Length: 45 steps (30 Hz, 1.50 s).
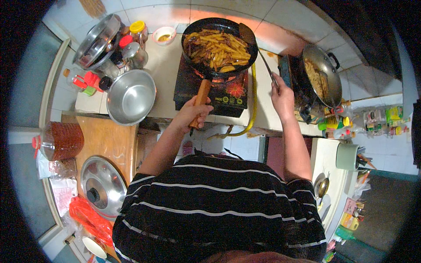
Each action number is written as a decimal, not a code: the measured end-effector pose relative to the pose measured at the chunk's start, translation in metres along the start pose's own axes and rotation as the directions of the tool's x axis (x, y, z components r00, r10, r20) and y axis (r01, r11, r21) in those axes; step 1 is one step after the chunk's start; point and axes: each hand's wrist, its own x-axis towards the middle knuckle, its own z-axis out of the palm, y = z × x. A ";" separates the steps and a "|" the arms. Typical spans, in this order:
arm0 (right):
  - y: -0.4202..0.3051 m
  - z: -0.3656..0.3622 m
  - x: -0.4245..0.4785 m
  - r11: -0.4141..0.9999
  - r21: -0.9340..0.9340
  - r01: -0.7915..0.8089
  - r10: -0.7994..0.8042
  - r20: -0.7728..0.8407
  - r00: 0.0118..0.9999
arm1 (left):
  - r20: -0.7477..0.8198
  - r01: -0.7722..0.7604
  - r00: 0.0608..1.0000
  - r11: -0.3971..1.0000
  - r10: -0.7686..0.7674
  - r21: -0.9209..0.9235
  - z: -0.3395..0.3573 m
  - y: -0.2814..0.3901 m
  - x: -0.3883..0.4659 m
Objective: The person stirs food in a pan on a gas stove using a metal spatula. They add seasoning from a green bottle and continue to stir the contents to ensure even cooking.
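My left hand [194, 113] is wrapped around the wooden handle [204, 90] of a black wok [187, 62]. Potato strips [218, 47], browned and glossy, fill much of the wok, mixed with darker pieces. Beneath it, an electric cooktop [210, 102] glows red. In my right hand [282, 98] is the long metal handle of a spatula [247, 34], whose dark blade rests at the wok's right inner rim. The wok looks slightly tilted, though whether it touches the cooktop I cannot tell.
A yellow hose [253, 95] runs beside the cooktop. At right, a second wok [334, 87] with food sits on a gas stove [291, 75]. To the left are a metal basin [131, 97], a small bowl [164, 35], several jars and a kettle [135, 56]. A pan lid [103, 187] lies on the wooden cabinet.
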 end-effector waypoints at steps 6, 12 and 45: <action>0.005 -0.039 0.020 0.569 0.505 -0.650 0.291 0.615 0.733 | 0.021 0.005 1.000 0.999 -0.005 -0.040 -0.002 -0.001 0.000; -0.022 -0.032 -0.015 0.513 0.553 -0.657 0.259 0.629 0.733 | -0.001 0.001 1.000 1.000 -0.001 -0.012 0.001 -0.001 0.001; 0.027 0.010 0.067 0.990 0.005 -0.144 0.138 0.238 0.961 | 0.031 -0.017 0.999 1.000 0.017 0.005 -0.004 0.000 0.002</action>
